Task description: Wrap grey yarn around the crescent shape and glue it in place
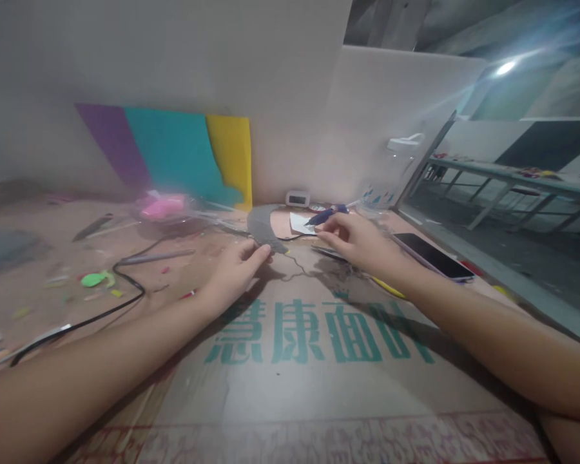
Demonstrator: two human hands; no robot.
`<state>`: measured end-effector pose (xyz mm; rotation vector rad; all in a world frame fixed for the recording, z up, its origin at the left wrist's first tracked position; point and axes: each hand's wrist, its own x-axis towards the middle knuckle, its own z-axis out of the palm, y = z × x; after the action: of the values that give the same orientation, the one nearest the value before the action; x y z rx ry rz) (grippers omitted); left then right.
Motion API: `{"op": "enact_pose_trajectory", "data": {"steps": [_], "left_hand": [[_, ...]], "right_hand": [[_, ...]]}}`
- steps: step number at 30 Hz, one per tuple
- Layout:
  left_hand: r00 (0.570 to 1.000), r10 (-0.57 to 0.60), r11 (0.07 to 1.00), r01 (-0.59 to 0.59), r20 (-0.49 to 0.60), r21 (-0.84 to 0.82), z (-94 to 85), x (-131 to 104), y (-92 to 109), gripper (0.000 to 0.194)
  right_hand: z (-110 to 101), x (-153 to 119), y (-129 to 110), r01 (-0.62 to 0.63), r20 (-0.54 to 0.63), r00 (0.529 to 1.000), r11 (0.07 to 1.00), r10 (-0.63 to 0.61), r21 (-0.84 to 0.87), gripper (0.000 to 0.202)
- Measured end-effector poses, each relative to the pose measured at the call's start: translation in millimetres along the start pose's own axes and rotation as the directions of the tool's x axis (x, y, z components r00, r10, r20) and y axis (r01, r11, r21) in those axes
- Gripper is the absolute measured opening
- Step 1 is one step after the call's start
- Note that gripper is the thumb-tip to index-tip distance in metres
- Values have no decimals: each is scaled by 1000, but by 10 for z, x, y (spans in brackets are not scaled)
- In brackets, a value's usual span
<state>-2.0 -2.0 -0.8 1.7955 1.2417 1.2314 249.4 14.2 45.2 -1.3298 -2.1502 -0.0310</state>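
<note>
A grey, curved flat piece (265, 223), fabric-like, lies at the middle of the table with a loose thread (297, 265) trailing in front. My left hand (239, 267) is closed at its near edge, thumb against it; the other fingers are partly hidden. To the right, my right hand (352, 238) pinches at the end of a thin dark strand (297, 237) that runs towards the grey piece. Just behind those fingertips are a white paper slip (300, 223) and a dark blue object (326, 215), its kind unclear.
A small white digital display (298, 198) stands against the back board. Clear bottle (396, 171) and phone (432, 256) are on the right. On the left lie a bright pink item in clear plastic (163, 206), a black cable (130, 299), a green piece (93, 280) and scraps.
</note>
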Motion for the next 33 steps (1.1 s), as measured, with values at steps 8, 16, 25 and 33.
{"op": "enact_pose_trajectory", "data": {"steps": [8, 16, 25, 33], "left_hand": [[997, 60, 995, -63, 47, 72, 17, -8, -40, 33], [995, 76, 989, -83, 60, 125, 4, -35, -20, 34], [992, 48, 993, -60, 116, 104, 26, -50, 23, 31], [988, -3, 999, 11, 156, -47, 25, -44, 7, 28]], "right_hand": [[472, -323, -355, -406, 395, 905, 603, 159, 687, 22], [446, -358, -328, -225, 229, 968, 756, 102, 615, 12], [406, -364, -310, -140, 113, 989, 844, 94, 518, 19], [425, -351, -274, -139, 97, 990, 842, 103, 521, 21]]}}
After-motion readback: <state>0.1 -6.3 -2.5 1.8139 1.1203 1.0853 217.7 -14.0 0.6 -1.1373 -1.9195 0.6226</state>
